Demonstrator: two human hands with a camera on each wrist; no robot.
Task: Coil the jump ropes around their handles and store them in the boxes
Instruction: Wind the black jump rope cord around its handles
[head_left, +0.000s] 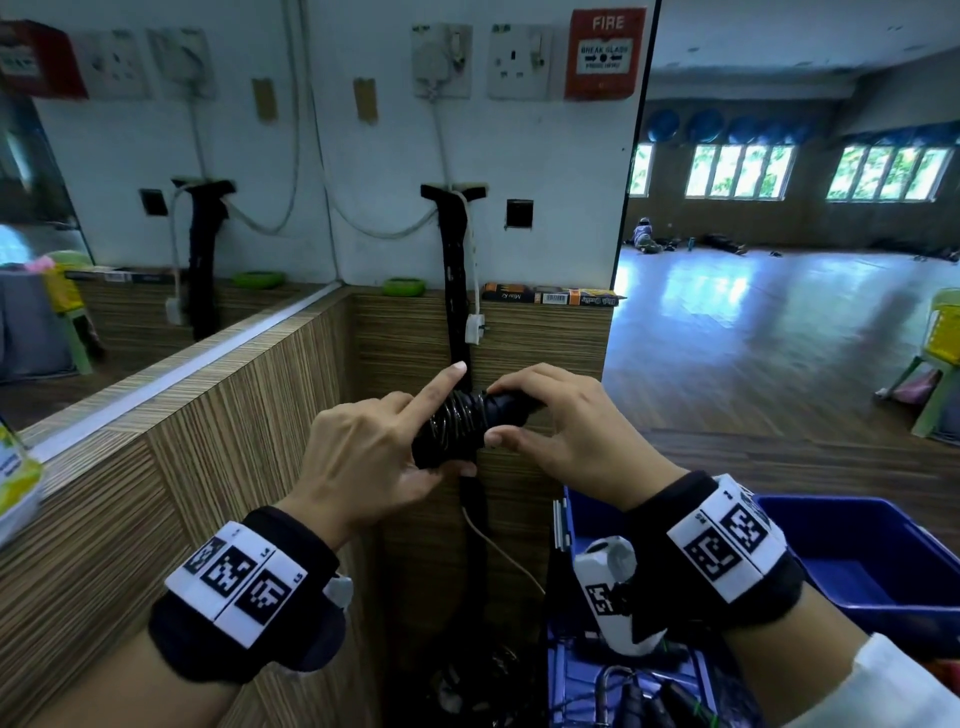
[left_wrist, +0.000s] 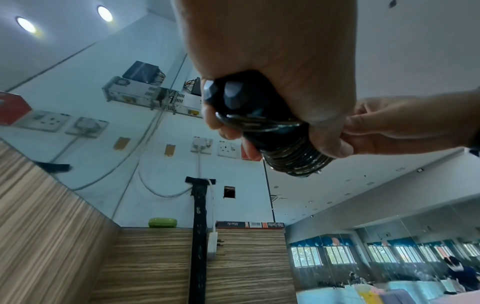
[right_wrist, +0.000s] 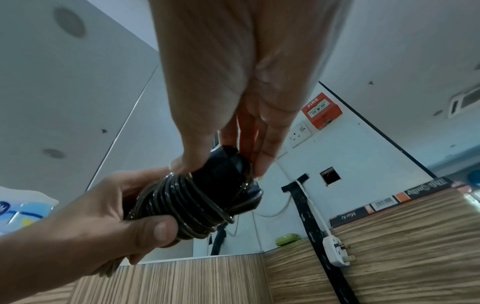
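Head view, and the rope (head_left: 457, 423) is up at chest height, right in front of the wood panel (head_left: 540, 332), just above the blue box (head_left: 852, 566). The left hand (head_left: 363, 457) wraps round the coiled end, thumb under, index finger pointing free. The right hand (head_left: 556, 426) pinches the bare handle end with fingertips and thumb. Neither hand is loose.

The cord looks thin, glossy and springy, wound tight over two black handles (right_wrist: 228, 170) held side by side. My read: light to carry, but that slick coil wants to unwind, so clamp across the turns and the loose tail together, not by the smooth handle tips. A second box (head_left: 623, 675) below the panel holds more black gear, too dark to name.

Writing now. Above the panel, a red alarm (head_left: 605, 54) reads "FIRE" and "BREAK GLASS". On the ledge, a carton (head_left: 550, 295) shows a barcode; its print is upside down and I can't read it for sure.
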